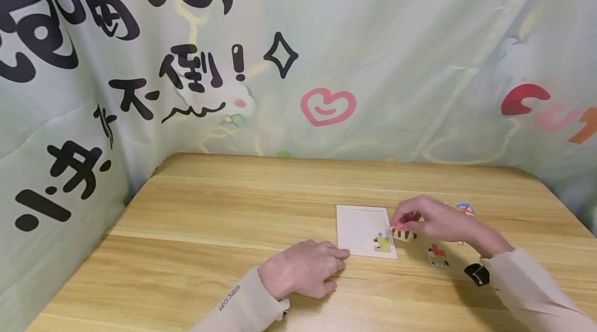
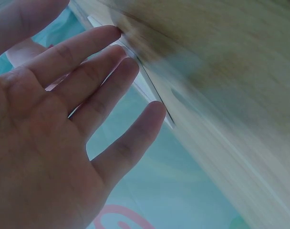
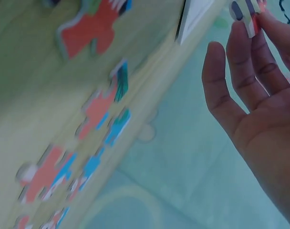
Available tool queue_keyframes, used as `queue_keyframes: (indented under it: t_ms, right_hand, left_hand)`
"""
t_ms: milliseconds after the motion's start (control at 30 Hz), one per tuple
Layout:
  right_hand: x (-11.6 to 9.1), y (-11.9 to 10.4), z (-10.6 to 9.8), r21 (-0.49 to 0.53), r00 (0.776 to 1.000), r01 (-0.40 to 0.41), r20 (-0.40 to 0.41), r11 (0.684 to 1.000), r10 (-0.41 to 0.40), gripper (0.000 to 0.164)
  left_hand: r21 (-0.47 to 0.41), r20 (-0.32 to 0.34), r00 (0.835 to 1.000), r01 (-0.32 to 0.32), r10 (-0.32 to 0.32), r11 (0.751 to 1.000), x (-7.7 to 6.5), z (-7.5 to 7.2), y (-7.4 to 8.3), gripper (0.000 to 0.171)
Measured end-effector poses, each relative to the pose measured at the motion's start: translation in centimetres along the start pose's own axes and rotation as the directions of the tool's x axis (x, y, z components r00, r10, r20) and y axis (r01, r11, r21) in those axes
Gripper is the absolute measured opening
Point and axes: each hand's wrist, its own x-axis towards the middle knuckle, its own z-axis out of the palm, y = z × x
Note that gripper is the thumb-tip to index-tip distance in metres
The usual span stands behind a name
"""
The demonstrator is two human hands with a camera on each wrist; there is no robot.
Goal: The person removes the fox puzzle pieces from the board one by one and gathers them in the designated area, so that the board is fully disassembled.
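A white puzzle tray (image 1: 359, 226) lies on the table, with a green jigsaw piece (image 1: 383, 243) in its lower right corner. My right hand (image 1: 434, 218) pinches a red, white and dark jigsaw piece (image 1: 400, 232) beside the tray's right edge. In the right wrist view that piece (image 3: 252, 18) sits between thumb and fingertips, partly hidden by them. My left hand (image 1: 308, 267) reaches the tray's lower left corner with its index fingertip. Seen in the left wrist view, the left hand's fingers (image 2: 104, 90) are extended and hold nothing.
A loose red and green jigsaw piece (image 1: 438, 255) lies right of the tray, below my right hand. Farther back are more pieces (image 1: 465, 208), partly behind that hand; several red and blue ones (image 3: 95, 112) show in the right wrist view. A printed curtain (image 1: 373, 62) hangs behind the table.
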Motion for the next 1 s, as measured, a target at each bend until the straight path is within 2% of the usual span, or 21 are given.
queue_keyframes:
  t_ms: [233, 400, 567, 833, 1000]
  right_hand:
    - [-2.3, 0.7, -0.8, 0.002, 0.997, -0.071, -0.039, 0.998, 0.071, 0.019]
    - [-3.7, 1.2, -1.1, 0.012, 0.996, -0.079, -0.046, 0.997, 0.079, 0.024]
    - [-4.9, 1.6, -1.4, 0.015, 0.998, -0.051, -0.035, 0.999, 0.052, 0.025]
    - [-6.5, 2.4, -1.6, 0.012, 0.999, -0.05, 0.002, 0.999, 0.05, 0.028]
    - [-7.4, 2.8, -1.6, 0.07, 0.997, -0.076, 0.04, 0.995, 0.073, 0.031]
  left_hand:
    - [-0.018, -0.011, 1.0, -0.011, 0.01, 1.0, 0.0, 0.1, 0.0, 0.017]
    - [-0.024, -0.005, 1.0, -0.002, 0.002, 1.0, 0.0, 0.0, -0.1, 0.02]
    - [-0.029, 0.0, 1.0, 0.007, -0.007, 1.0, -0.1, -0.1, -0.1, 0.014]
    - [-0.026, -0.003, 1.0, 0.002, -0.002, 1.0, -0.1, -0.1, -0.1, 0.017]
    - [-0.012, 0.01, 1.0, 0.004, -0.004, 1.0, -0.1, -0.1, 0.0, 0.024]
